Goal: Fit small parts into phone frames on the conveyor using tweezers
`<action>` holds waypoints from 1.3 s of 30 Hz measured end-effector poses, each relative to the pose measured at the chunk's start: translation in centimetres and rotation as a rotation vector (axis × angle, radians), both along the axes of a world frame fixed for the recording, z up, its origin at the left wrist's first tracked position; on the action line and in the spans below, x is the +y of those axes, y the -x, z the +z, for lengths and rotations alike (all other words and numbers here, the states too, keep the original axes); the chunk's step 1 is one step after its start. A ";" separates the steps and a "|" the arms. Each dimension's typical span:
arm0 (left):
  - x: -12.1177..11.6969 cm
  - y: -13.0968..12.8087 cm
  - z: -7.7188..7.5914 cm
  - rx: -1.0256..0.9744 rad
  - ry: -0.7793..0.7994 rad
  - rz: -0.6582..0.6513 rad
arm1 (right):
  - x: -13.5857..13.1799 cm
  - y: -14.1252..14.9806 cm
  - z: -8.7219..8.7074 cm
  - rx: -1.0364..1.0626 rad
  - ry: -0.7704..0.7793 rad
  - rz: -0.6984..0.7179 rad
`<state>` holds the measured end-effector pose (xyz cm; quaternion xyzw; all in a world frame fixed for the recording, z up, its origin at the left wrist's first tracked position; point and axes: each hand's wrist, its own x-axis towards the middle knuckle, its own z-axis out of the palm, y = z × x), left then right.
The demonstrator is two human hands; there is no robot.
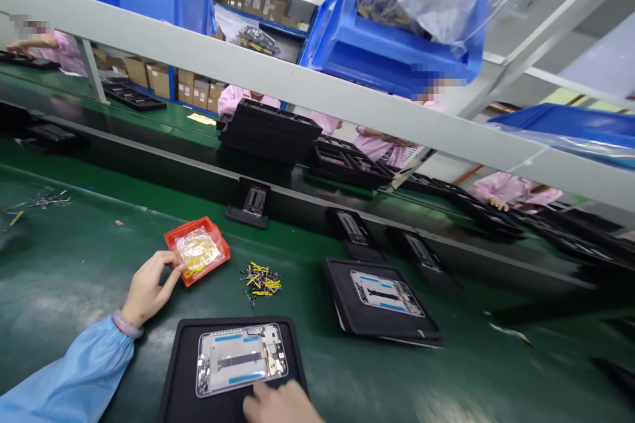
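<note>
My left hand [151, 287] reaches to the near left side of a small red tray [225, 254], thumb and fingertips drawn together at its rim. In the tray lies a clear plastic bag [199, 248] of yellow pieces; what the fingertips pinch, if anything, is too small to make out. My right hand [280, 403], blurred and cut off by the bottom edge, is at the lower edge of an opened phone body [238, 358] with blue strips. That phone body rests on a black foam tray [181, 370]. A pile of small yellow-and-black parts [261, 279] lies beyond it.
Another phone body [387, 293] lies on stacked black trays [342, 277] to the right. Several more sit on a dark conveyor belt [297, 195] behind. A white shelf beam [248, 69] crosses above, carrying blue bins [337, 46]. People in pink sleeves [516, 188] work on the far side.
</note>
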<state>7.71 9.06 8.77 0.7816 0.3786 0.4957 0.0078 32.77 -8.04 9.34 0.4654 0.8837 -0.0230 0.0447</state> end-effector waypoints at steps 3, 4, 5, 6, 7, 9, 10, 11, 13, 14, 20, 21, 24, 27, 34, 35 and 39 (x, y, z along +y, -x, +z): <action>-0.1 -0.2 0.2 0.006 -0.028 -0.014 | 4.9 -1.3 2.1 0.101 0.031 -0.350; -0.2 -0.3 0.2 0.005 -0.038 -0.018 | 6.4 -1.8 2.5 0.130 0.018 -0.464; -0.2 -0.3 0.3 0.004 -0.044 -0.023 | 7.6 -2.3 2.6 0.152 0.003 -0.552; -0.2 -0.4 0.3 0.003 -0.044 -0.028 | 8.6 -2.8 2.4 0.178 -0.001 -0.605; -0.2 -0.4 0.3 0.001 -0.041 -0.030 | 9.3 -3.1 2.1 0.205 0.000 -0.630; -0.2 -0.4 0.3 -0.008 -0.029 -0.030 | 10.0 -3.5 1.1 0.252 0.006 -0.633; -0.2 -0.4 0.2 -0.011 -0.022 -0.030 | 10.0 -3.6 0.5 0.267 0.007 -0.624; -0.2 -0.4 0.1 -0.015 -0.016 -0.030 | 10.0 -3.7 0.0 0.277 0.007 -0.617; -0.2 -0.4 0.0 -0.019 -0.008 -0.033 | 9.9 -3.8 -0.7 0.284 0.007 -0.603; -0.2 -0.4 -0.1 -0.020 -0.006 -0.035 | 9.9 -3.8 -0.8 0.288 0.007 -0.595; -0.3 -0.3 -0.2 -0.030 -0.012 -0.037 | 10.0 -4.2 -0.7 0.312 0.013 -0.534; -0.3 -0.4 -0.1 -0.032 -0.017 -0.037 | 10.0 -4.2 -0.7 0.311 0.016 -0.531; -0.4 -0.5 0.1 -0.040 -0.021 -0.032 | 9.9 -4.3 -0.5 0.321 0.017 -0.528; -0.4 -0.6 0.1 -0.042 0.016 -0.017 | 9.7 -3.9 -0.2 0.366 0.018 -0.514; -0.4 -0.6 -0.4 -0.050 0.057 -0.016 | 10.3 -1.5 0.6 0.427 0.106 -0.549; -0.4 -0.6 -0.4 -0.055 0.060 -0.017 | 10.5 -1.1 0.5 0.451 0.128 -0.562; -0.4 -0.7 -0.3 -0.067 0.082 -0.024 | 11.8 -0.1 0.0 0.561 0.189 -0.629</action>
